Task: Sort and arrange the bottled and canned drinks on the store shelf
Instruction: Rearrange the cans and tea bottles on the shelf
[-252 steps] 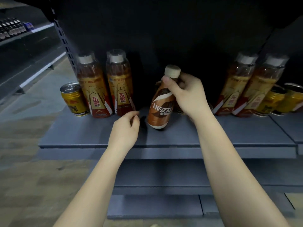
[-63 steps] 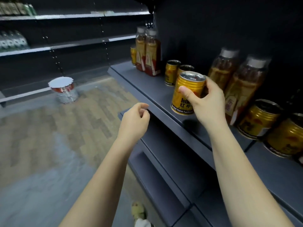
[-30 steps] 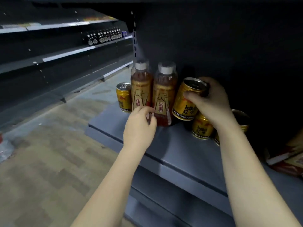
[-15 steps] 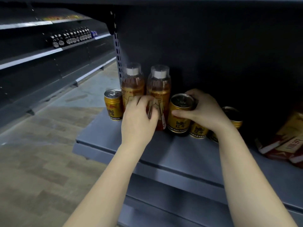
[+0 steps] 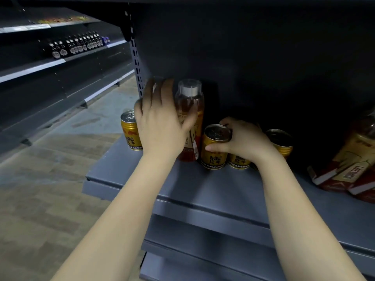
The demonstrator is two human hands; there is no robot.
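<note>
My right hand (image 5: 244, 141) grips a gold Red Bull can (image 5: 214, 151) that stands upright on the grey shelf (image 5: 213, 187), right beside an amber bottle with a white cap (image 5: 190, 110). My left hand (image 5: 160, 120) wraps around a second amber bottle to the left of that one and hides nearly all of it. Two more gold cans (image 5: 239, 162) (image 5: 281, 141) stand behind my right hand. Another gold can (image 5: 129, 132) stands alone at the shelf's left end.
Amber bottles with red labels (image 5: 349, 167) lean at the shelf's right edge. The upright post (image 5: 137, 63) rises at the left back corner. A lower shelf (image 5: 203, 236) juts out below. Across the aisle, dark bottles (image 5: 77, 44) line another shelf.
My right hand has set the gold can down on the shelf beside the bottles. My left hand has moved up and closed around the left bottle.
</note>
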